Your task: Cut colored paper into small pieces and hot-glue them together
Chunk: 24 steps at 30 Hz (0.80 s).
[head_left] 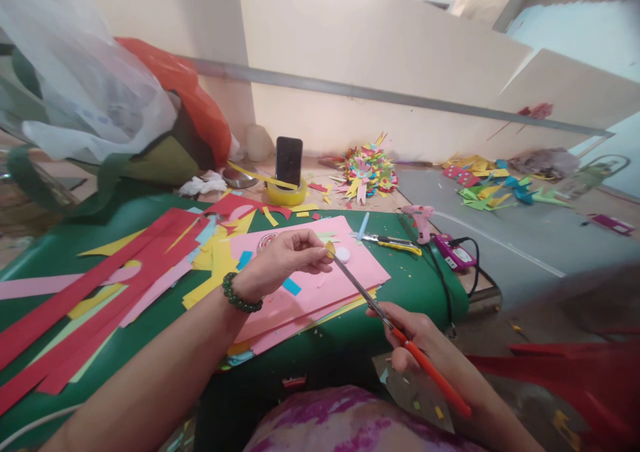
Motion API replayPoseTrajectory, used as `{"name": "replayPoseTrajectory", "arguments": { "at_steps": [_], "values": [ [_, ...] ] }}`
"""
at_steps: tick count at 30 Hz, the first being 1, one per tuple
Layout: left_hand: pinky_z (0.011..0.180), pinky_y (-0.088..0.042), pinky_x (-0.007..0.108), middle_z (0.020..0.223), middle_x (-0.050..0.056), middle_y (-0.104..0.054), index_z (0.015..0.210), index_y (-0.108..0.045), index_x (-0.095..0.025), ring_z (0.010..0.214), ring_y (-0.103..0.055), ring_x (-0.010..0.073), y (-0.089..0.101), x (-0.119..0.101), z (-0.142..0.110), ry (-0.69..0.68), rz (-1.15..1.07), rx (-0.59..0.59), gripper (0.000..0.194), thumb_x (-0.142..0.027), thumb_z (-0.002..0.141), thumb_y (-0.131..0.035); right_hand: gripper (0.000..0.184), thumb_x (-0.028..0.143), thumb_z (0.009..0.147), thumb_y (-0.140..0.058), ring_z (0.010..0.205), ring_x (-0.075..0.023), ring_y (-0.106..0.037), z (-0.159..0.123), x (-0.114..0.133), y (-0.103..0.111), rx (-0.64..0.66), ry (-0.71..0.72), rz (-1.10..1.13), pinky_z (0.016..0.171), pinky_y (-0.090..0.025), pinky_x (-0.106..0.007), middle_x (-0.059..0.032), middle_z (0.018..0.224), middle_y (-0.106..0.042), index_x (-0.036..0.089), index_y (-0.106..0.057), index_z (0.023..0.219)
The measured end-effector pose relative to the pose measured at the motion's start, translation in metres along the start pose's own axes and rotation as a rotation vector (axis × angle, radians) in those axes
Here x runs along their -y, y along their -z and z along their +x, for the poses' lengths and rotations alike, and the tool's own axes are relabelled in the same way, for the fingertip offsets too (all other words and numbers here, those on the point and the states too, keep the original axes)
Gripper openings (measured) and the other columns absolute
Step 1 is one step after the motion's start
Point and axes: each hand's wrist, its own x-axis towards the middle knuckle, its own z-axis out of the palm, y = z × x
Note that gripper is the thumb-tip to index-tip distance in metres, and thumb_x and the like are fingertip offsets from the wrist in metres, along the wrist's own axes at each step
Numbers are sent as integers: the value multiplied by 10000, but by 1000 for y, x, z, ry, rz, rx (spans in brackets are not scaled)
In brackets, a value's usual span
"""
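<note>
A small piece of yellow paper (pixel 330 247) is pinched between the thumb and fingers of my left hand (pixel 300 252), which wears a green bead bracelet. My right hand (pixel 417 335) grips orange-handled scissors (pixel 363 292), partly hiding the handles. The tip of the long metal blades reaches the yellow piece. Below both hands lies a stack of pink paper sheets (pixel 320 312), with small blue strips (pixel 291 287) on top. Near the blade tips sits a white round disc (pixel 343 255).
Long red paper strips (pixel 115 299) cover the green mat (pixel 155 345) at left. Behind the stack are a tape roll (pixel 285 192), a phone (pixel 289 162) and a heap of coloured paper pieces (pixel 370 172). A box cutter (pixel 400 244) and pink glue gun (pixel 423 222) lie at right.
</note>
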Motion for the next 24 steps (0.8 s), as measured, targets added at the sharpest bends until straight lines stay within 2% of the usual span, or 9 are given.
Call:
{"name": "replayPoseTrajectory", "arguments": {
  "at_steps": [6,11,24],
  "values": [
    [675,-535,235,737,27,-719,732,-607,-139,695,-705,140,0,0,0,-10,11,-13,363,-399,641,-843,879,937,651,-350,548,-111,-246,1,2,-2,-28,15,-11,468,-206,-238,62,618,-319,169,-612,989],
    [670,-533,229,736,23,-717,730,-614,-143,697,-702,136,-3,1,1,-8,-6,-65,350,-377,625,-852,921,945,643,-299,550,-114,-254,3,-6,-5,-53,35,-28,481,-217,-238,65,615,-323,162,-607,1018],
    [686,-536,241,712,16,-698,718,-607,-142,676,-683,125,-6,1,0,2,-24,-85,314,-340,645,-839,917,946,628,-339,552,-105,-247,4,-4,-7,-47,20,-4,480,-223,-237,70,618,-314,152,-605,1002]
  ]
}}
